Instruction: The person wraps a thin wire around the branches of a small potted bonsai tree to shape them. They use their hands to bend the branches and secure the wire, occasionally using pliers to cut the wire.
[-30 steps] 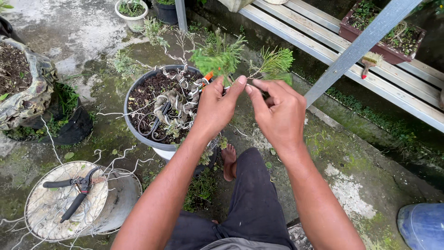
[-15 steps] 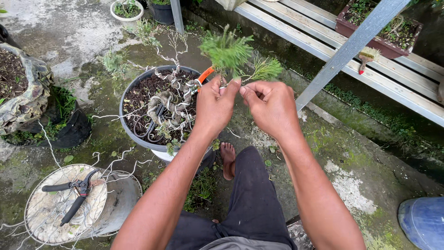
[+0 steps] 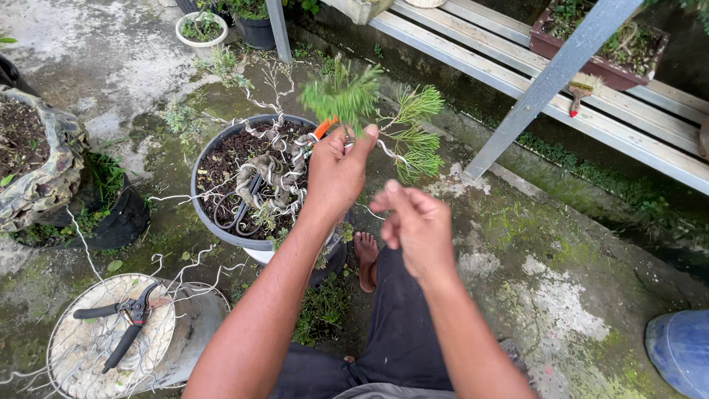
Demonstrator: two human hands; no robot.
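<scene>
Crouching over a round grey pot (image 3: 203, 159) on a mossy concrete floor (image 3: 532, 273), the person works at a small wired tree (image 3: 277, 174) whose green needle tufts (image 3: 343, 92) rise above the pot's far rim. Open room lies to the right of the pot and in front of the right hand; the far side is hemmed in by a pale slatted bench (image 3: 517, 74) and a slanting grey metal post (image 3: 550, 81). To the left, a rough stone planter (image 3: 40, 174) and a dark pot crowd that edge.

The left hand (image 3: 336, 174) is raised over the pot's right rim, its grip closed: thumb and fingers pinch a thin wired branch (image 3: 391, 151) just under the needle tufts. An orange-handled tool (image 3: 323, 127) shows just behind that hand; whether the hand holds it cannot be told. The right hand (image 3: 417, 225) hangs lower and to the right, apart from the branch, fingers loosely curled and holding nothing visible.

Dark soil fills the pot, and pale wire coils around the trunk. At lower left, black pliers (image 3: 122, 325) lie on a round pale disc (image 3: 88, 347) amid loose wire strands. A bare foot (image 3: 365, 255) rests on the floor beside the pot.
</scene>
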